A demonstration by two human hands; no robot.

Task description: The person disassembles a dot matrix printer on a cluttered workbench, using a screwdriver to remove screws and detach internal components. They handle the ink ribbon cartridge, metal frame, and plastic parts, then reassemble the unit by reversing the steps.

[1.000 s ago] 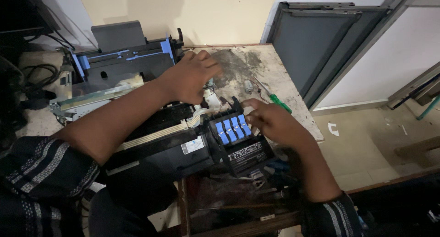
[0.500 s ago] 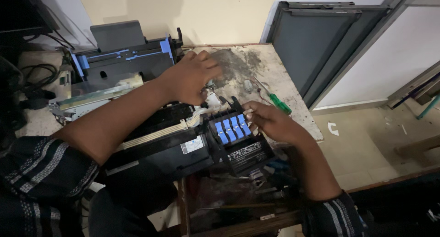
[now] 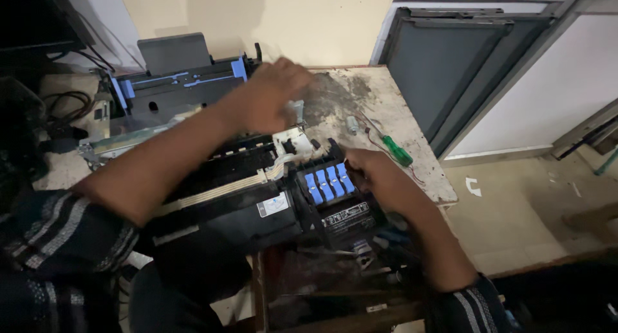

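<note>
Now left hand [image 3: 273, 95] lifted off printer [image 3: 225, 191].

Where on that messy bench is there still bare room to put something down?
The stained tabletop is bare at its back corner by the wall, beyond the green-handled screwdriver, and along its right edge. It is crowded around the black printer carriage under the right hand, and behind the left hand, where the printer frame fills the space.

Black printer carriage [image 3: 331, 201] with four blue tabs [image 3: 328, 183]; black printer body [image 3: 225, 198] with cream strip. Green-handled screwdriver [image 3: 398, 152] on stained grey-beige table [image 3: 393, 114]. Dark sleeves [image 3: 58, 243], pale stripes.
</note>
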